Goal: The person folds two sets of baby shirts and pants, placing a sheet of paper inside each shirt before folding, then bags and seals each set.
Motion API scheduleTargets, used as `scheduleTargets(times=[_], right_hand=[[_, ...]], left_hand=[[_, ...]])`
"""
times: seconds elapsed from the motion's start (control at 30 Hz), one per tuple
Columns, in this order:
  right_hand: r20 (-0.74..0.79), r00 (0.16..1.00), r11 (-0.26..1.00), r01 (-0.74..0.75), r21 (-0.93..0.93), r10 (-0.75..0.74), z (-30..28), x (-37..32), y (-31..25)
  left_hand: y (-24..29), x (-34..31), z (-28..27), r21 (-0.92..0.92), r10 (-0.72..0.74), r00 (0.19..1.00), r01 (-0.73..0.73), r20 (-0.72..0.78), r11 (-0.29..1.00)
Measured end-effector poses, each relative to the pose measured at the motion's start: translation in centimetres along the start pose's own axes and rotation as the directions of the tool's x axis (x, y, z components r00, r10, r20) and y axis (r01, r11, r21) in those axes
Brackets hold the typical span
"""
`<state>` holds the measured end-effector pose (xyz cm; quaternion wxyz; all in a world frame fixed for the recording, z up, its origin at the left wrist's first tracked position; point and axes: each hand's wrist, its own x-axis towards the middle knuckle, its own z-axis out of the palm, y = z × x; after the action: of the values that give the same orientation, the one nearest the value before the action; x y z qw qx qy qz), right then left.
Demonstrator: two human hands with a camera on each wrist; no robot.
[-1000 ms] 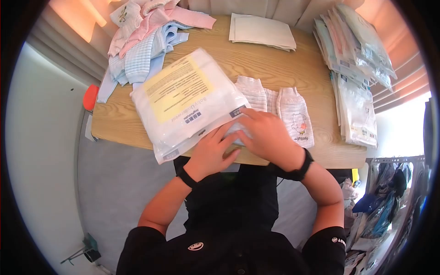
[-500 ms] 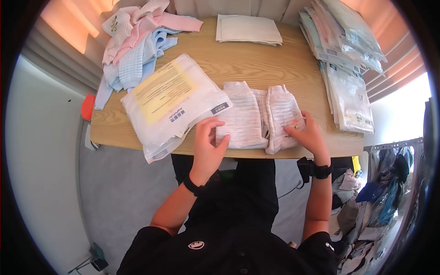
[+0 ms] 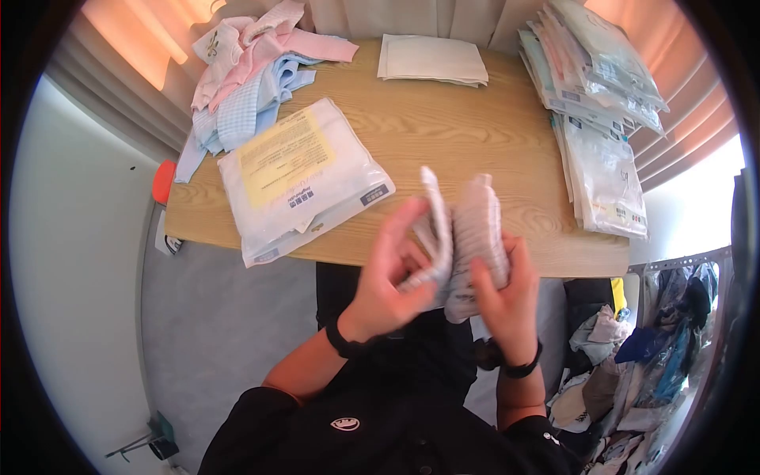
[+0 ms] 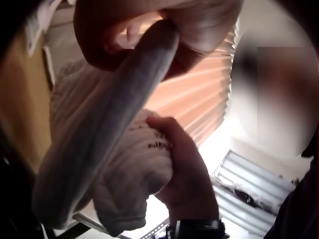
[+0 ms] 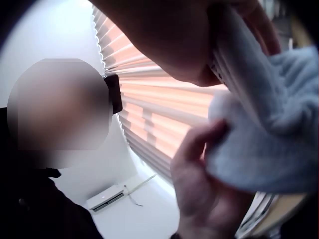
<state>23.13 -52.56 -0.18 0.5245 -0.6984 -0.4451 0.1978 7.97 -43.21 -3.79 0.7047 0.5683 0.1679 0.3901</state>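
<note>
While my left hand (image 3: 388, 277) holds one side of a soft, whitish, ribbed cloth garment (image 3: 479, 237), my right hand (image 3: 513, 297) holds the other side. The fingers of my left hand are bent round the cloth, with the thumb on the near side, though they look blurry from above. My right thumb and fingers are closed on their part, pinching it from both sides. The garment is in front of me, over the near edge of a light brown wooden table (image 3: 467, 127), with its two folded parts standing up side by side and a narrow gap between their tops. Small dark letters show on it. To my left lies a flat white plastic bag with a yellow printed patch (image 3: 305, 186), and past it is a heap of pink, white and blue clothes (image 3: 249, 87). Flat, folded off-white sheets (image 3: 433, 60) lie at the back. Clear plastic packets (image 3: 606, 182) are piled on my right.
</note>
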Motion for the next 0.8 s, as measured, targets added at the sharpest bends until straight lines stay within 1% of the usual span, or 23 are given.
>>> scheduleTargets(times=[0.07, 0.1, 0.13, 0.17, 0.2, 0.23, 0.27, 0.3, 0.33, 0.37, 0.4, 0.43, 0.47, 0.5, 0.57, 0.6, 0.63, 0.7, 0.73, 0.8], right_hand=[[0.036, 0.988, 0.979, 0.141, 0.144, -0.148, 1.7, -1.4, -0.2], [0.068, 0.993, 0.935, 0.071, 0.347, -0.101, 2.0, -1.9, 0.1], [0.110, 0.992, 0.847, -0.002, 0.532, -0.066, 2.3, -2.1, 0.5], [0.159, 0.986, 0.718, -0.081, 0.691, -0.042, 2.6, -2.4, 1.1], [0.232, 0.972, 0.535, -0.173, 0.827, -0.044, 3.0, -2.6, 1.9], [0.236, 0.971, 0.456, -0.194, 0.869, -0.036, 3.5, -2.7, 2.2], [0.244, 0.970, 0.374, -0.217, 0.902, -0.025, 4.1, -2.8, 2.4], [0.254, 0.967, 0.290, -0.240, 0.927, -0.011, 4.4, -3.0, 2.5], [0.259, 0.966, 0.407, -0.240, 0.881, 0.008, 4.6, -3.0, 2.3], [0.291, 0.954, 0.340, -0.297, 0.892, 0.070, 4.6, -2.9, 2.5], [0.328, 0.935, 0.267, -0.353, 0.897, 0.133, 4.5, -2.8, 3.0], [0.368, 0.909, 0.189, -0.404, 0.895, 0.196, 4.5, -2.5, 3.0], [0.366, 0.916, -0.021, -0.368, 0.930, 0.165, 4.7, -2.1, 2.6], [0.326, 0.918, -0.002, -0.334, 0.942, 0.225, 5.3, -1.6, 2.7], [0.240, 0.903, 0.035, -0.269, 0.962, 0.358, 6.2, -1.4, 3.3], [0.262, 0.906, 0.025, -0.286, 0.958, 0.332, 6.4, -1.5, 3.8], [0.257, 0.912, 0.027, -0.280, 0.960, 0.320, 6.8, -1.3, 4.1], [0.251, 0.921, 0.030, -0.272, 0.962, 0.299, 7.6, -1.1, 4.5], [0.237, 0.915, -0.039, -0.238, 0.971, 0.327, 7.8, -0.9, 4.8], [0.291, 0.880, -0.118, -0.266, 0.957, 0.374, 7.8, -0.2, 5.4]], left_hand=[[1.1, -0.2, 0.8, 0.134, 0.059, 0.989, -0.077, 0.135, 0.988], [1.6, -0.1, 0.9, 0.198, 0.096, 0.980, -0.131, 0.176, 0.971], [2.1, 0.0, 0.7, 0.249, 0.111, 0.969, -0.166, 0.221, 0.954], [2.7, 0.0, 0.5, 0.297, 0.125, 0.956, -0.205, 0.267, 0.933], [3.4, 0.0, 0.0, 0.335, 0.113, 0.943, -0.222, 0.314, 0.916], [3.9, 0.1, -0.4, 0.373, 0.101, 0.928, -0.242, 0.360, 0.896], [4.3, 0.1, -0.2, 0.435, 0.139, 0.910, -0.315, 0.390, 0.844], [4.0, -0.1, -0.2, 0.464, 0.124, 0.903, -0.324, 0.410, 0.825], [3.4, -0.3, -0.3, 0.491, 0.110, 0.897, -0.333, 0.428, 0.805], [2.9, -0.4, -0.4, 0.517, 0.098, 0.891, -0.344, 0.444, 0.784], [2.7, -0.4, -0.6, 0.521, 0.070, 0.896, -0.316, 0.438, 0.793], [2.0, -0.2, -1.0, 0.479, 0.166, 0.862, -0.414, 0.479, 0.774], [1.0, 0.1, -1.4, 0.434, 0.255, 0.816, -0.508, 0.518, 0.744], [0.4, 0.2, -1.7, 0.385, 0.336, 0.761, -0.593, 0.554, 0.708], [0.2, -0.2, -1.7, 0.459, 0.331, 0.832, -0.529, 0.444, 0.714], [0.1, -0.2, -1.7, 0.493, 0.329, 0.860, -0.496, 0.390, 0.715], [0.0, 0.2, -1.5, 0.540, 0.337, 0.892, -0.451, 0.301, 0.711], [-0.3, 0.8, -1.1, 0.621, 0.351, 0.929, -0.343, 0.115, 0.705], [-0.5, 0.9, -1.5, 0.659, 0.238, 0.957, -0.287, 0.166, 0.695], [0.0, 1.8, -2.0, 0.738, 0.218, 0.951, -0.306, 0.217, 0.601]])
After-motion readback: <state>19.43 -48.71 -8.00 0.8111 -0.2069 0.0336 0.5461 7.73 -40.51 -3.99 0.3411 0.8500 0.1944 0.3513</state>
